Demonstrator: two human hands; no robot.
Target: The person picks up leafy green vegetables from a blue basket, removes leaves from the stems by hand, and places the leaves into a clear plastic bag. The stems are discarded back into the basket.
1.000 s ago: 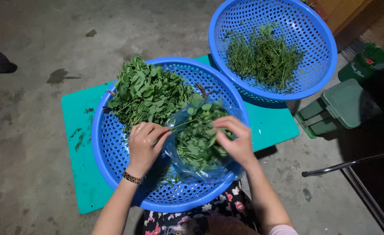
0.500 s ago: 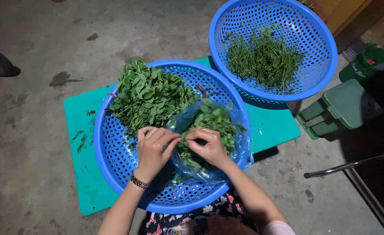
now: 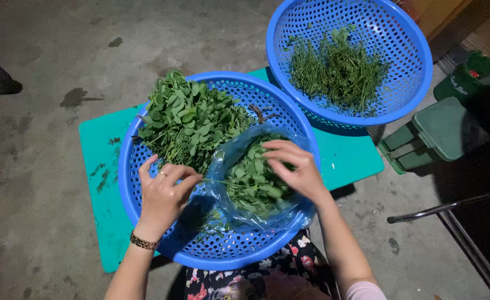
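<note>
1. The left hand point(image 3: 164, 194) rests on the near-left part of the round blue perforated plastic basket point(image 3: 145, 222), fingers loosely curled and narrow, pinching at the stems along the near edge of the loose pile of green leafy sprigs point(image 3: 192, 119). Whether it holds one cannot be told.
2. The right hand point(image 3: 295, 169) lies fingers-down in the clear blue-tinted plastic bag of picked green leaves point(image 3: 250, 186), its grip half closed over the leaves.
3. The bag sits in the basket's near-right part, touching the pile.
4. Handling, as judged: leaves are light, soft and bruise easily; take sprigs by the stem. The bag film is thin, limp and slippery; take it by the mouth.
5. The basket overhangs the near edge of the teal flat mat point(image 3: 97, 161) on the concrete floor point(image 3: 45, 233).
6. A second blue perforated basket holding bare green stems point(image 3: 339, 66) stands at the mat's far-right corner, just beside the first. Open room lies to the left.
</note>
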